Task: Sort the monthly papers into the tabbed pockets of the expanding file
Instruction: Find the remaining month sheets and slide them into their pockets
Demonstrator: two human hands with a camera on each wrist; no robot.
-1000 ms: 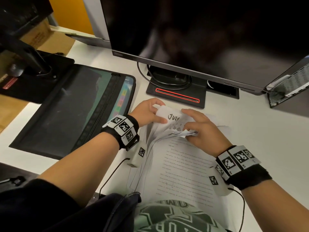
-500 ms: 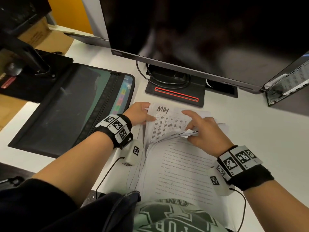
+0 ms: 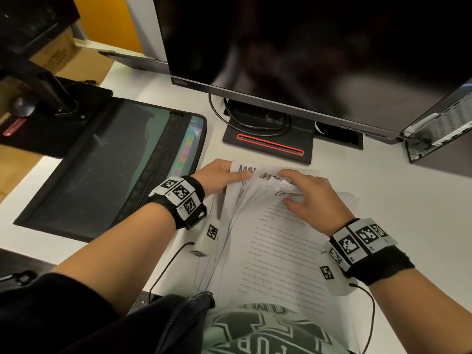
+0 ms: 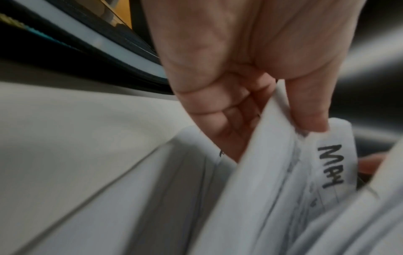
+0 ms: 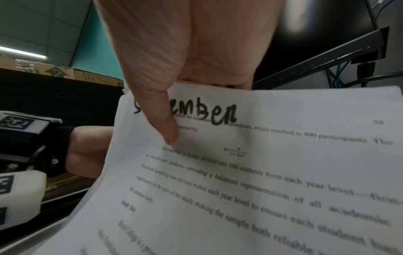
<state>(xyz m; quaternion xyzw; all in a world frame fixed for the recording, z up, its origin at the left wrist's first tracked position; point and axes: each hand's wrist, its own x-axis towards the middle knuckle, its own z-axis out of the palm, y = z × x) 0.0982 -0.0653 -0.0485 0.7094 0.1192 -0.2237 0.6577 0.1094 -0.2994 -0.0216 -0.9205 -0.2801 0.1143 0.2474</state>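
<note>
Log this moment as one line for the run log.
stage: leafing through papers | left hand: pinches May sheet | right hand: thumb on September sheet | expanding file: flat, left of papers

Bare desk (image 3: 383,190) lies right of the papers (image 3: 268,251), reaching to the computer case (image 3: 439,131) at the far right. Beyond the papers, the monitor base (image 3: 268,141) and its cables (image 3: 255,123) stand close, under the low screen edge (image 3: 281,100). On the left the file (image 3: 107,169) lies flat, with a narrow strip of desk between it and the papers. A black stand (image 3: 51,98) overlaps the file's far corner.
</note>
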